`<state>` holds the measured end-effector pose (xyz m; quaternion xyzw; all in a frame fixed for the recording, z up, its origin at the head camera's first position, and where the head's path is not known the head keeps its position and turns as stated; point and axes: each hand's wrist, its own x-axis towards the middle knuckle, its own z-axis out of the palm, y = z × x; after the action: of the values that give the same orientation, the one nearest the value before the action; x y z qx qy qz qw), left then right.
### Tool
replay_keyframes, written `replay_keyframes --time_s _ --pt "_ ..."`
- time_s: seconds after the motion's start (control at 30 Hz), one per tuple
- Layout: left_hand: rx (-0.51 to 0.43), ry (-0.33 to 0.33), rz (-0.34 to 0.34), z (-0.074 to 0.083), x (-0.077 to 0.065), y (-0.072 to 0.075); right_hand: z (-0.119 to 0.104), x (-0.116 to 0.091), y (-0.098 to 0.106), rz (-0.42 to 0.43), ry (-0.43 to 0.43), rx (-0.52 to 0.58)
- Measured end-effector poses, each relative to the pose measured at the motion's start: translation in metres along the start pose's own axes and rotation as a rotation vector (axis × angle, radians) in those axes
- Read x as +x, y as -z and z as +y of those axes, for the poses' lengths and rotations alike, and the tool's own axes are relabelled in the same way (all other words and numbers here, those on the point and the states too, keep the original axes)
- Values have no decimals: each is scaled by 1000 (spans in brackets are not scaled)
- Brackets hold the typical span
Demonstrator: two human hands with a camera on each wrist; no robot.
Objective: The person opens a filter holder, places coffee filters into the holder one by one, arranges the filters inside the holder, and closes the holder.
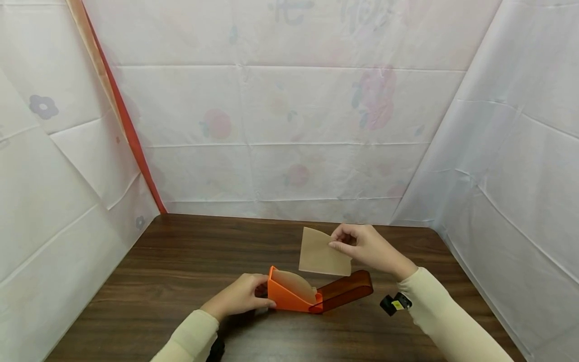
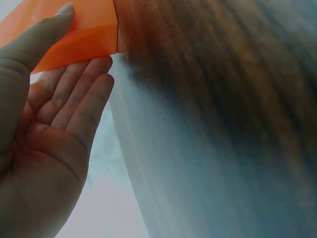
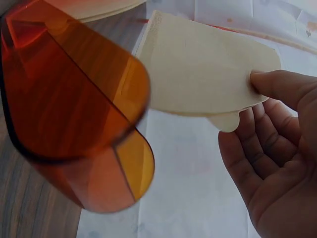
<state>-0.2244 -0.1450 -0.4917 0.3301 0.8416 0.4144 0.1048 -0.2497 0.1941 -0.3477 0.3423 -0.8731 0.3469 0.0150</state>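
Observation:
An orange coffee filter holder (image 1: 286, 297) stands on the table with its tinted see-through lid (image 1: 347, 288) swung open to the right. Inside it are tan paper filters (image 1: 293, 283). My left hand (image 1: 240, 295) holds the holder at its left end; the left wrist view shows the thumb on one orange face (image 2: 94, 25) and the fingers at another side. Above the lid, my right hand (image 1: 371, 247) pinches a tan paper coffee filter (image 1: 318, 254) by its right edge. In the right wrist view, a small rounded tab sticks out below this filter (image 3: 198, 69).
The dark wood-grain table (image 1: 190, 251) lies under everything. White printed sheets (image 1: 271, 115) hang behind it and on both sides. A red and tan strip (image 1: 122, 115) runs down the left corner. A small black camera (image 1: 396, 303) sits by the right wrist.

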Motion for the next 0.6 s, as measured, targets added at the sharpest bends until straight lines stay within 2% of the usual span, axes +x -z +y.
replay_keyframes --time_s 0.6 --pt "9 6 1 0 1 0 -2 0 -17 -41 30 86"
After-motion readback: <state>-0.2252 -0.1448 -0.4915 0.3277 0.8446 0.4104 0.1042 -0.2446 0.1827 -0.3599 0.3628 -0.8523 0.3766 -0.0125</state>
